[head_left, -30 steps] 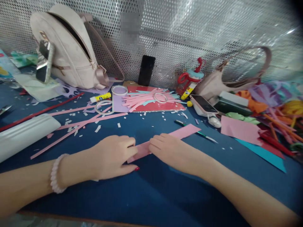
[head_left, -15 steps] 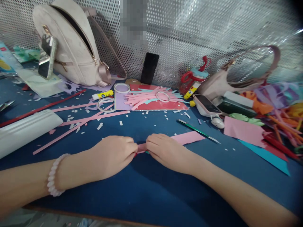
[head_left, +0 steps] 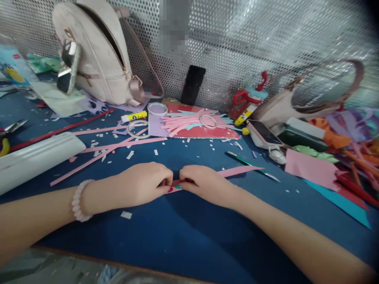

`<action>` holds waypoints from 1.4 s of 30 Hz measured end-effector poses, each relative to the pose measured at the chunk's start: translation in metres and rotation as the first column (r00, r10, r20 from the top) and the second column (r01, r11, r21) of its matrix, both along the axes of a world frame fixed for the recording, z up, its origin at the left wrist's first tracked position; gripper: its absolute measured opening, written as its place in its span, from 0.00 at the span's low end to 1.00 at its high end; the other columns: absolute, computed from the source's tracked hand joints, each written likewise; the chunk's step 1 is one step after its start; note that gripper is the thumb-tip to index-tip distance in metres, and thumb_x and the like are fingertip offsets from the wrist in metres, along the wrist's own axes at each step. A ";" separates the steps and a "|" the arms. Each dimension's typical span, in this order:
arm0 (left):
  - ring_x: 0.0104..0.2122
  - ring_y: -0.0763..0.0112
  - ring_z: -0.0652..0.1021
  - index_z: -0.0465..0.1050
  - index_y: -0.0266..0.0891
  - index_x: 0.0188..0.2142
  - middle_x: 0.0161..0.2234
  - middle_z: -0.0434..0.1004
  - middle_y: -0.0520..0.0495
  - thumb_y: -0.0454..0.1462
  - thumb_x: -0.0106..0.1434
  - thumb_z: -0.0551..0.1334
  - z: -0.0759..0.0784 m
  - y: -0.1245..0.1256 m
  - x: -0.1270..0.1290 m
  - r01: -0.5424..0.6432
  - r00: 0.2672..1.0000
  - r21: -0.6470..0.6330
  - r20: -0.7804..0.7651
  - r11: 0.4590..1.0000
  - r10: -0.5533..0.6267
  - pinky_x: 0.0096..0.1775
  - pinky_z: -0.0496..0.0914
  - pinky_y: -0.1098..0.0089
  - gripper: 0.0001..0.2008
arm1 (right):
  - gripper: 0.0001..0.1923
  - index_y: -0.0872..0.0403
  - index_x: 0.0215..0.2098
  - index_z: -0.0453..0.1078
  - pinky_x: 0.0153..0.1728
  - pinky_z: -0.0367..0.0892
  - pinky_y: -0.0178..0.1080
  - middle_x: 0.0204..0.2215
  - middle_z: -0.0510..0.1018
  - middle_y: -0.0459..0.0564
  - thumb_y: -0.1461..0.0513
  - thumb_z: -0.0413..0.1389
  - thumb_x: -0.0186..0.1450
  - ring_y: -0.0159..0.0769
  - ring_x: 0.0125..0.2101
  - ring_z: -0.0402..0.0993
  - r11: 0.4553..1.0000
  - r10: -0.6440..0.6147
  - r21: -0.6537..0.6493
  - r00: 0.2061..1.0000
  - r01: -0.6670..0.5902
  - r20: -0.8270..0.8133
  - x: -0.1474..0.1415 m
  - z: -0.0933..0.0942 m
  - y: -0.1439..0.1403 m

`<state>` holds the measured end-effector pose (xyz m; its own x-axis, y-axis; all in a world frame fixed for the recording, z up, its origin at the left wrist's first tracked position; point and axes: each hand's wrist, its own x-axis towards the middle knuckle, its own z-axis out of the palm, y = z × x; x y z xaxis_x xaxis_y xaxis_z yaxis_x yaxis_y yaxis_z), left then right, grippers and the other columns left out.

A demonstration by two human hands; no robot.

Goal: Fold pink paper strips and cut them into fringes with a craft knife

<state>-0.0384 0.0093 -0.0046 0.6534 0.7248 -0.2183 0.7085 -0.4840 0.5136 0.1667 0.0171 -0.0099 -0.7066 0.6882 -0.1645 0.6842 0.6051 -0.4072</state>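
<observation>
A narrow pink paper strip (head_left: pixel 241 170) runs between my two hands, and its right end trails past my right wrist toward a green craft knife (head_left: pixel 251 164). My left hand (head_left: pixel 145 181), a beaded bracelet at its wrist, pinches the strip with thumb and fingers. Close beside it, my right hand (head_left: pixel 204 181) pinches the same strip, its fingers curled. A small gap shows the paper between both thumbs. Most of the strip under my hands is hidden.
Behind lie pink strips (head_left: pixel 118 145), tape rolls (head_left: pixel 138 129), a glue stick (head_left: pixel 134 116) and a red sheet (head_left: pixel 204 135). A white roll (head_left: pixel 38 159) and scissors (head_left: pixel 14 126) are left; a phone (head_left: pixel 265 133) and paper scraps (head_left: pixel 310 167) right. A backpack (head_left: pixel 97 59) stands behind.
The view has shifted slightly, bringing more of the scissors into sight. My fingers have rolled so both thumbs show on the strip, and its right end now looks narrower. A white scrap shows below my left hand.
</observation>
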 end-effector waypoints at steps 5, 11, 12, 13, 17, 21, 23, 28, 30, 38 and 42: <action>0.32 0.71 0.72 0.70 0.41 0.31 0.32 0.72 0.53 0.33 0.61 0.58 0.000 0.002 -0.003 0.037 0.999 -0.013 0.021 0.999 -0.037 0.31 0.60 0.72 0.04 | 0.07 0.54 0.27 0.66 0.28 0.54 0.33 0.27 0.70 0.44 0.65 0.56 0.64 0.31 0.29 0.65 0.995 0.016 -0.093 0.999 -0.019 -0.029 -0.008 0.002 0.008; 0.30 0.74 0.70 0.71 0.41 0.30 0.30 0.71 0.55 0.34 0.60 0.61 -0.002 0.013 -0.009 0.111 0.991 -0.067 0.081 0.992 -0.106 0.29 0.60 0.74 0.02 | 0.09 0.55 0.25 0.65 0.27 0.52 0.33 0.25 0.69 0.43 0.62 0.56 0.63 0.30 0.27 0.62 0.995 -0.004 -0.096 1.000 0.002 -0.021 -0.010 -0.001 0.011; 0.30 0.74 0.70 0.71 0.42 0.30 0.30 0.71 0.55 0.34 0.60 0.61 -0.003 0.015 -0.010 0.126 0.989 -0.065 0.085 0.990 -0.121 0.30 0.60 0.74 0.02 | 0.09 0.55 0.25 0.66 0.27 0.52 0.33 0.25 0.69 0.43 0.62 0.56 0.63 0.30 0.27 0.63 0.995 -0.004 -0.101 1.000 0.002 -0.012 -0.010 -0.001 0.011; 0.30 0.74 0.70 0.71 0.42 0.30 0.30 0.71 0.55 0.35 0.60 0.61 -0.003 0.016 -0.011 0.135 0.988 -0.062 0.085 0.989 -0.130 0.29 0.60 0.74 0.02 | 0.09 0.55 0.26 0.66 0.27 0.52 0.33 0.26 0.70 0.43 0.62 0.56 0.63 0.30 0.28 0.63 0.994 -0.004 -0.105 1.000 0.004 0.000 -0.010 -0.001 0.011; 0.29 0.73 0.70 0.70 0.42 0.30 0.30 0.71 0.55 0.37 0.61 0.60 -0.006 0.015 -0.014 0.129 0.990 -0.039 0.058 0.991 -0.127 0.28 0.59 0.73 0.03 | 0.07 0.54 0.27 0.68 0.27 0.53 0.33 0.26 0.72 0.44 0.62 0.57 0.62 0.30 0.28 0.64 0.994 -0.005 -0.110 0.997 0.013 0.077 -0.014 0.003 0.014; 0.30 0.73 0.71 0.70 0.42 0.31 0.32 0.71 0.55 0.36 0.61 0.60 -0.010 0.014 -0.016 0.136 0.989 0.000 0.065 0.991 -0.136 0.29 0.59 0.73 0.03 | 0.05 0.54 0.27 0.69 0.28 0.54 0.33 0.27 0.74 0.44 0.63 0.57 0.61 0.31 0.29 0.66 0.991 0.014 -0.136 0.992 0.003 0.124 -0.017 0.009 0.017; 0.31 0.73 0.71 0.70 0.43 0.31 0.32 0.72 0.55 0.36 0.61 0.60 -0.011 0.014 -0.017 0.144 0.987 0.006 0.075 0.990 -0.144 0.30 0.59 0.73 0.02 | 0.05 0.54 0.27 0.69 0.28 0.54 0.33 0.28 0.74 0.44 0.63 0.57 0.62 0.31 0.29 0.67 0.991 0.015 -0.137 0.991 0.003 0.132 -0.018 0.010 0.017; 0.31 0.72 0.72 0.71 0.43 0.31 0.31 0.72 0.54 0.37 0.61 0.60 -0.009 0.018 -0.017 0.152 0.986 -0.021 0.072 0.988 -0.150 0.29 0.60 0.73 0.03 | 0.11 0.54 0.25 0.67 0.26 0.51 0.34 0.25 0.72 0.44 0.58 0.57 0.63 0.30 0.26 0.64 0.996 -0.004 -0.084 0.989 0.016 0.146 -0.019 0.008 0.013; 0.30 0.72 0.72 0.71 0.42 0.30 0.30 0.72 0.54 0.36 0.60 0.60 -0.007 0.019 -0.017 0.160 0.985 -0.031 0.064 0.987 -0.158 0.29 0.60 0.73 0.03 | 0.15 0.54 0.25 0.66 0.25 0.50 0.34 0.24 0.71 0.43 0.53 0.57 0.63 0.30 0.26 0.64 0.998 -0.012 -0.057 0.988 0.021 0.153 -0.021 0.006 0.012; 0.23 0.77 0.69 0.71 0.40 0.30 0.26 0.70 0.55 0.35 0.60 0.59 0.005 0.029 -0.019 0.194 0.980 -0.138 0.069 0.971 -0.186 0.25 0.61 0.76 0.03 | 0.18 0.54 0.22 0.61 0.23 0.46 0.34 0.21 0.67 0.41 0.53 0.58 0.63 0.28 0.22 0.59 0.998 -0.048 -0.038 0.986 0.055 0.157 -0.022 0.005 0.009; 0.23 0.77 0.70 0.71 0.40 0.30 0.26 0.71 0.55 0.39 0.62 0.58 0.002 0.029 -0.019 0.193 0.979 -0.117 0.082 0.974 -0.184 0.25 0.61 0.75 0.07 | 0.16 0.54 0.22 0.62 0.23 0.47 0.34 0.22 0.67 0.41 0.55 0.58 0.62 0.28 0.23 0.59 0.997 -0.048 -0.053 0.989 0.055 0.138 -0.021 0.003 0.009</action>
